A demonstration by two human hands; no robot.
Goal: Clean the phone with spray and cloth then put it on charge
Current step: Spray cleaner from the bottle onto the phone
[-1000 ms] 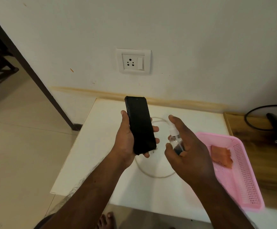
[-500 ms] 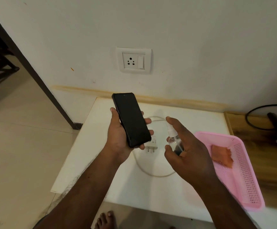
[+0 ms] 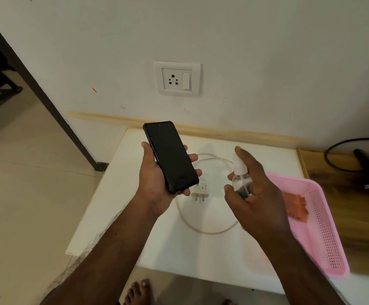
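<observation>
I hold the phone (image 3: 171, 157) screen-up in my left hand (image 3: 155, 183), above the white bench (image 3: 256, 256), its edges clamped between thumb and curled fingers (image 3: 193, 156). My right hand (image 3: 258, 194) is wrapped around the small clear spray bottle (image 3: 241, 180), forefinger resting on the nozzle, which points toward the phone; the two are near but apart. The phone looks stiff, smooth and, I judge, slippery once wetted and breakable if dropped, so the side rails are the place to hold it, leaving the glass free. The bottle seems light and rigid. The orange cloth (image 3: 296, 206) lies in the pink basket (image 3: 324, 234) to my right. The charger (image 3: 201, 189) and its looped cable (image 3: 203, 230) lie on the bench below the wall socket (image 3: 177, 78).
</observation>
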